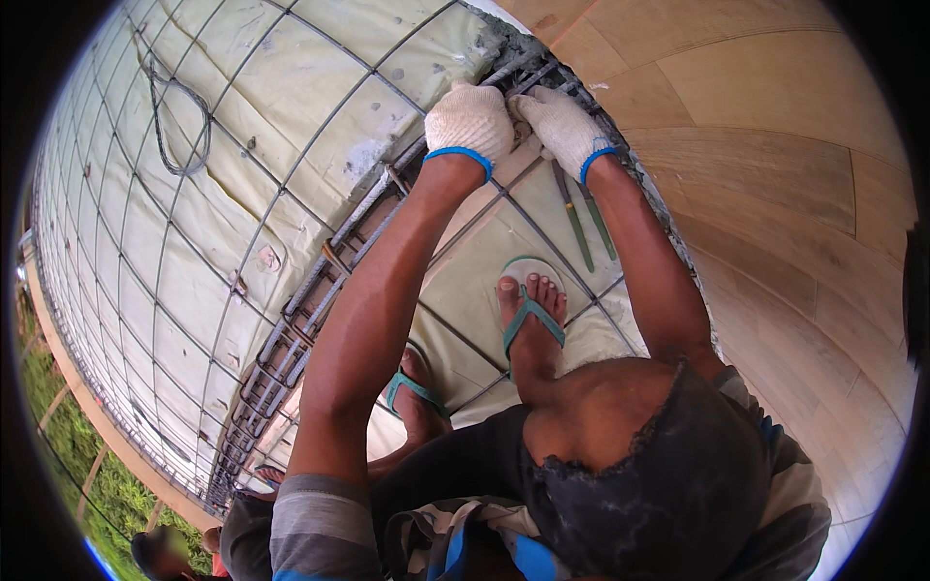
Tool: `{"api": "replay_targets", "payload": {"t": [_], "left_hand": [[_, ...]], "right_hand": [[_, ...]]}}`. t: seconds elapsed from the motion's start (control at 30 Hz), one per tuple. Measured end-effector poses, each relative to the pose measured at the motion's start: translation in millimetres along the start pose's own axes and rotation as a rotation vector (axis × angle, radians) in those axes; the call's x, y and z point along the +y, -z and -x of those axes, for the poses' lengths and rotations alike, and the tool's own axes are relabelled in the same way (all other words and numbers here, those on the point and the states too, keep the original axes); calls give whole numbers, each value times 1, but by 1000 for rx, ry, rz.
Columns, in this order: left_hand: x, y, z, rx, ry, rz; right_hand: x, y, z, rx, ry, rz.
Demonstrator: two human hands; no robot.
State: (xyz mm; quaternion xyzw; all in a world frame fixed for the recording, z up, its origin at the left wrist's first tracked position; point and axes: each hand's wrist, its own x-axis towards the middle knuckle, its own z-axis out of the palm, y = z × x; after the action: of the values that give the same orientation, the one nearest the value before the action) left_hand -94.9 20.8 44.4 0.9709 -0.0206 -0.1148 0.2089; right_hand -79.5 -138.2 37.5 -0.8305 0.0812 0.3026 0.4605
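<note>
My left hand [470, 121], in a white knit glove with a blue cuff, is closed at the upper end of a narrow rebar cage [334, 254]. What its fingers hold is hidden. Close beside it, my right hand [564, 126] wears a matching glove, its fingers curled in toward the left hand and the bars. I cannot make out what is in its grip. Just below the right hand lies a tool with two long green handles [586, 223], like pincers, its head end partly hidden near the glove. Steel bars [528, 70] run on past both hands into rough grey concrete.
Steel mesh [281, 184] covers pale plastic sheeting [325, 126] on the left. A loop of wire or cord [184, 126] lies there. A tiled wood-look surface [765, 145] borders the right. My sandalled feet [533, 310] stand by the cage. Another person [160, 554] is at lower left.
</note>
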Motion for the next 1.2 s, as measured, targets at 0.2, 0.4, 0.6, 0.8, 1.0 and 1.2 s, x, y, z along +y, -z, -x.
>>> {"api": "replay_targets", "payload": {"t": [0.2,0.4,0.6,0.8,1.0,1.2], "left_hand": [[0,0,0,6,-32,5],[-4,-2,3,53,-31,21],[-9,-3,1,43,-78,19],[-8,-3,-1,1,-54,22],[-12,-4,3,23,-65,26],[-9,5,5,-60,-40,58]], "right_hand": [[3,-3,1,109,94,301],[12,-7,37,128,191,279],[26,-11,38,288,200,103],[11,-5,36,249,208,503],[-17,10,30,20,143,623],[-10,11,23,63,215,554]]}}
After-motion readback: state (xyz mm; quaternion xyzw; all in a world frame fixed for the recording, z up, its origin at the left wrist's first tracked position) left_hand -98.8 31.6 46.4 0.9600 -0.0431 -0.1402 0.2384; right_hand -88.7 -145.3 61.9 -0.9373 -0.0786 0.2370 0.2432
